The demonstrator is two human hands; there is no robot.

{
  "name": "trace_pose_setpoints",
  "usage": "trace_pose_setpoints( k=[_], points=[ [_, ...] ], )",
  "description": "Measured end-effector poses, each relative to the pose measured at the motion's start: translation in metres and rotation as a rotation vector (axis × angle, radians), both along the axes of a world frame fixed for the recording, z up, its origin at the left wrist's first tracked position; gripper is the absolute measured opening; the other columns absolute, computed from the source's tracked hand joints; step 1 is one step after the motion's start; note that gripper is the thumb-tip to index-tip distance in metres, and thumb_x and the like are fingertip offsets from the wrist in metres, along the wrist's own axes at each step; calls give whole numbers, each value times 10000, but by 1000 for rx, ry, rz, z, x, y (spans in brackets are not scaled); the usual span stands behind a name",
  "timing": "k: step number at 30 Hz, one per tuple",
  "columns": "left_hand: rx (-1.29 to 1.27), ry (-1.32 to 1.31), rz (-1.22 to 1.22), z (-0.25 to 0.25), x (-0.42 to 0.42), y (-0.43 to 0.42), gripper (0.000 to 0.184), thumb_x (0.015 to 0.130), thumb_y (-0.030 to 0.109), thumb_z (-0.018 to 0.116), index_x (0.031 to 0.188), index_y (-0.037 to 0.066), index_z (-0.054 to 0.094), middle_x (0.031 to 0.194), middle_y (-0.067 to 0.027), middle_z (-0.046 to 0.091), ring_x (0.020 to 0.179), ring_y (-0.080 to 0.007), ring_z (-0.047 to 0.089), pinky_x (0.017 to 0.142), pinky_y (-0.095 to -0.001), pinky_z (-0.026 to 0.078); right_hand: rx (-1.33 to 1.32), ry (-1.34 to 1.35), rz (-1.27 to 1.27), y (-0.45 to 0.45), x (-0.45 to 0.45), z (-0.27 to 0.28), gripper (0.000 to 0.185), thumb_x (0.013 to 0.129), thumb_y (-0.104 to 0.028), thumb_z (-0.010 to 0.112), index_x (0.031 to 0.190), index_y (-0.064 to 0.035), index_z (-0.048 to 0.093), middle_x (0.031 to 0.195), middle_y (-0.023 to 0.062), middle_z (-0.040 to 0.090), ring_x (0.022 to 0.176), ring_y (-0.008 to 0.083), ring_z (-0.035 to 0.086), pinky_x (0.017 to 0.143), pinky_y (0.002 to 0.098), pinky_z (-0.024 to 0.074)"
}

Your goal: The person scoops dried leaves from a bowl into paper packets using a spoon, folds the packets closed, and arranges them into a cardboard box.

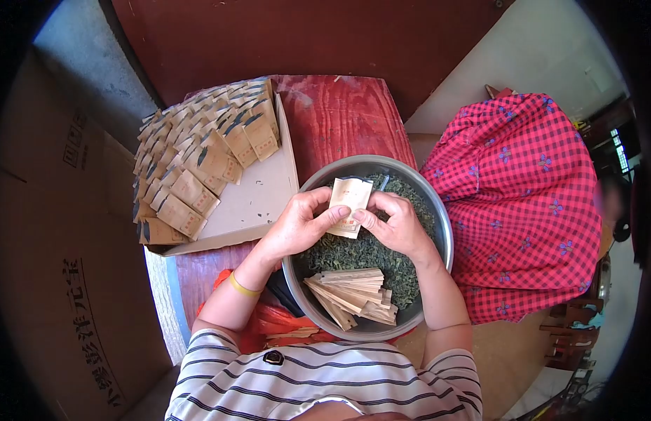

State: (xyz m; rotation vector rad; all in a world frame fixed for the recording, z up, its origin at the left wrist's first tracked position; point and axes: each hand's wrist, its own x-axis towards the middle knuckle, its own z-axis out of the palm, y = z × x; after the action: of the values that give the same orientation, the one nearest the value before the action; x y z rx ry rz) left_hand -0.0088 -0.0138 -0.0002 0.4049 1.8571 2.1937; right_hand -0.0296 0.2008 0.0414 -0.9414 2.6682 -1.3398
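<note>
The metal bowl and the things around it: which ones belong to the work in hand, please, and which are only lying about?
Seemingly in use:
paper packet in left hand and right hand
metal bowl
green leaves
flat packets
shallow box of packets

Probably lying about:
checked cloth
large carton

Above the bowl you have open space over the loose dried leaves to the right of the stacked paper packets — though the bowl's raised rim rings it, and that stack blocks the near-left part. To the left, the box tray has a bare strip of floor along its right and near side, walled by a low edge, with standing filled packets crowding the rest; beyond the bowl, the red bench lies open up to the dark red panel, while checked cloth crowds the right side.
</note>
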Motion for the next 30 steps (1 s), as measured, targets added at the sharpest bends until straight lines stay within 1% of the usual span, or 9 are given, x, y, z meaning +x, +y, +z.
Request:
trace_pose_setpoints(
  k=[4, 9, 12, 18, 20, 23, 25, 28, 30],
  points=[
    [-121, 88, -10, 7, 3, 1, 272, 991, 200, 645, 1129, -33, 668, 950, -38, 708, 886, -73, 615, 779, -272, 533, -120, -80, -38, -2, 3, -2, 251, 902, -257, 724, 886, -20, 642, 789, 152, 679, 770, 340, 679, 681, 416, 518],
    [-43, 43, 5, 7, 2, 3, 254, 999, 217, 636, 1066, -23, 684, 878, 3, 692, 812, -52, 598, 710, -253, 521, 82, 29, 7, 1, 1, 2, 258, 913, -258, 714, 907, -10, 639, 797, 158, 676, 774, 338, 680, 693, 410, 522],
    [-122, 138, 77, 9, 1, 0, 250, 1007, 227, 625, 1005, -14, 690, 814, 17, 666, 766, -42, 569, 666, -244, 498, 9, -3, 9, -2, 2, -3, 260, 917, -261, 708, 913, -9, 643, 782, 163, 669, 755, 341, 676, 678, 411, 518],
    [-252, 131, 2, 8, 3, 2, 235, 984, 210, 649, 1031, -20, 666, 796, -48, 643, 779, -79, 590, 697, -277, 514, -21, 68, -33, -2, 2, 1, 248, 931, -240, 693, 874, -7, 630, 735, 159, 655, 681, 318, 666, 626, 401, 507],
    [-161, 166, 234, 3, 3, 7, 237, 958, 174, 677, 1087, -22, 648, 852, -77, 666, 800, -122, 644, 733, -297, 540, 4, 136, -39, -1, 1, 0, 249, 933, -231, 691, 860, -3, 621, 736, 160, 655, 673, 310, 665, 616, 394, 505],
    [-200, 254, 273, 5, 1, 6, 280, 935, 145, 699, 1147, -23, 629, 926, -105, 687, 840, -167, 683, 774, -309, 554, -73, -9, -197, 0, 2, -6, 270, 949, -232, 681, 848, 4, 597, 720, 147, 651, 656, 241, 664, 596, 361, 502],
    [-147, 210, 201, 3, 3, 6, 279, 957, 160, 675, 1162, -24, 630, 950, -91, 695, 889, -143, 674, 788, -301, 549, -203, -183, -197, -1, 3, -4, 274, 972, -250, 661, 894, 9, 615, 741, 108, 668, 651, 164, 648, 584, 314, 502],
    [82, -30, 45, 9, 2, 3, 259, 1000, 150, 622, 1186, -30, 622, 1016, -33, 690, 915, -84, 632, 809, -265, 531, -346, -334, -90, 2, 6, -2, 296, 981, -262, 655, 995, 32, 630, 810, 78, 684, 698, 108, 640, 618, 280, 512],
    [73, -7, 59, 1, -2, -1, 256, 1004, 157, 617, 1183, -25, 622, 1007, -31, 688, 896, -77, 625, 790, -254, 525, -451, -418, -20, 5, 3, 3, 312, 978, -257, 659, 1045, 46, 625, 841, 74, 687, 722, 107, 644, 640, 279, 515]
  ],
)
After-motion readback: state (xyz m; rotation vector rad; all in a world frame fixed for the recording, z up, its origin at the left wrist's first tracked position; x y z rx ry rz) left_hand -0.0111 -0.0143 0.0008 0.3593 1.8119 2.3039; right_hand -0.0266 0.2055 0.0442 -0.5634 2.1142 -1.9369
